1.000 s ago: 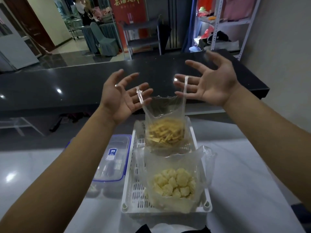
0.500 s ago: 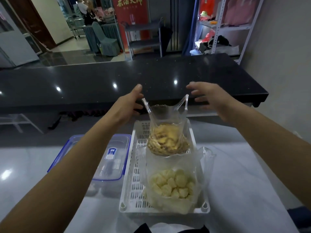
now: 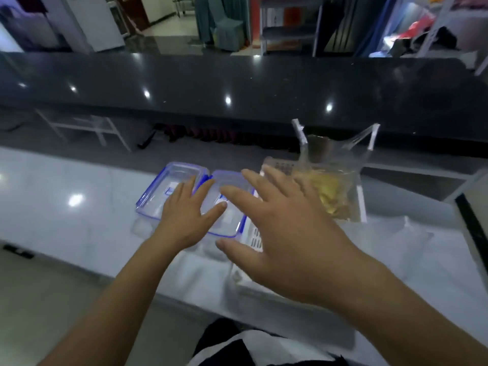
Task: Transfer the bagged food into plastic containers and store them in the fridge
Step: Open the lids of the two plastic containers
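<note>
While both hands spread wide, empty: left hand (image 3: 184,220) over left container (image 3: 169,191), right hand (image 3: 287,241) nearer right container (image 3: 229,207). Unclip blue latches evenly; bagged food (image 3: 330,191) far right.

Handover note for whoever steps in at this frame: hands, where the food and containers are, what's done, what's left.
Left hand: open, empty, fingers spread over the left container.
Right hand: open, empty, above the right container and the white basket.
Both blue-rimmed containers sit side by side on the white counter, lids on, blurred.
Bag of yellow food stands in the basket, handles up. Any other bag is hidden behind the right hand.
Done: nothing transferred.
Left: open containers, fill, close, refrigerate.
</note>
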Available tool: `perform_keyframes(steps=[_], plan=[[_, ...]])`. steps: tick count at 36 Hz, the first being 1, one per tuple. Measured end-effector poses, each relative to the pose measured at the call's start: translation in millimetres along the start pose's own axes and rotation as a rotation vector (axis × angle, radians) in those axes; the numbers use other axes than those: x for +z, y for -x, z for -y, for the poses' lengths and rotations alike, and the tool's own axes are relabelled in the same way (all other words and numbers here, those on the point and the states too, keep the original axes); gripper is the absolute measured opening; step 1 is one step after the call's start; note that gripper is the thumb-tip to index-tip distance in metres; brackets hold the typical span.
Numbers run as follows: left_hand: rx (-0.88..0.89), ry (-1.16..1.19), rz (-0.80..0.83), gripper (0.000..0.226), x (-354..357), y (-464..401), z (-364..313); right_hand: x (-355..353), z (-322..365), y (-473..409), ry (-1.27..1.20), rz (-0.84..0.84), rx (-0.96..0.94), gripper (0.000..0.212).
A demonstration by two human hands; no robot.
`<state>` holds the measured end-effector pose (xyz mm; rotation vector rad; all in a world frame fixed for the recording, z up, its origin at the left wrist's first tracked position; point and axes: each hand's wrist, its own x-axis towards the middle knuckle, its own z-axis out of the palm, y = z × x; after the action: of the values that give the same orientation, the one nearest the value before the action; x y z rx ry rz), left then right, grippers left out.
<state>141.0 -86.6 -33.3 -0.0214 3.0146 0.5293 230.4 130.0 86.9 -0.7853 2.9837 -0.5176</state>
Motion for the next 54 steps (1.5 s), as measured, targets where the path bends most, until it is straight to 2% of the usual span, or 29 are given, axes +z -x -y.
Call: perform_keyframes(steps=[6, 11, 17, 22, 25, 28, 33, 38, 49, 51, 54], plan=[[-0.184, -0.048, 0.017, 0.075, 8, 14, 86, 62, 41, -13, -0.043, 0.118, -0.057, 0.068], [-0.202, -0.051, 0.050, 0.077, 13, 9, 137, 103, 62, -47, -0.043, 0.170, -0.051, 0.070], [-0.139, -0.025, 0.072, 0.077, 6, -27, 183, 161, 60, -118, -0.011, 0.273, 0.196, 0.073], [0.071, -0.062, 0.078, 0.073, 12, -59, 197, 197, 50, -170, 0.063, 0.292, 0.358, 0.086], [0.134, -0.053, 0.138, 0.069, 23, -65, 204, 206, 46, -195, 0.133, 0.288, 0.361, 0.099], [0.172, -0.037, 0.118, 0.069, 30, -65, 216, 210, 40, -212, 0.234, 0.382, 0.334, 0.108], [0.201, -0.023, 0.119, 0.076, 26, -64, 235, 224, 50, -219, 0.326, 0.329, 0.317, 0.093], [0.216, 0.028, 0.148, 0.077, 12, -46, 267, 245, 83, -215, 0.310, 0.301, 0.327, 0.092], [0.176, 0.138, 0.160, 0.067, -8, 22, 330, 280, 148, -185, 0.114, 0.303, 0.261, 0.096], [0.178, 0.257, 0.170, 0.072, -11, 23, 333, 273, 151, -187, 0.014, 0.322, 0.277, 0.093], [0.080, 0.615, 0.153, 0.074, -24, 14, 341, 261, 155, -191, -0.372, 0.228, 0.393, 0.086]])
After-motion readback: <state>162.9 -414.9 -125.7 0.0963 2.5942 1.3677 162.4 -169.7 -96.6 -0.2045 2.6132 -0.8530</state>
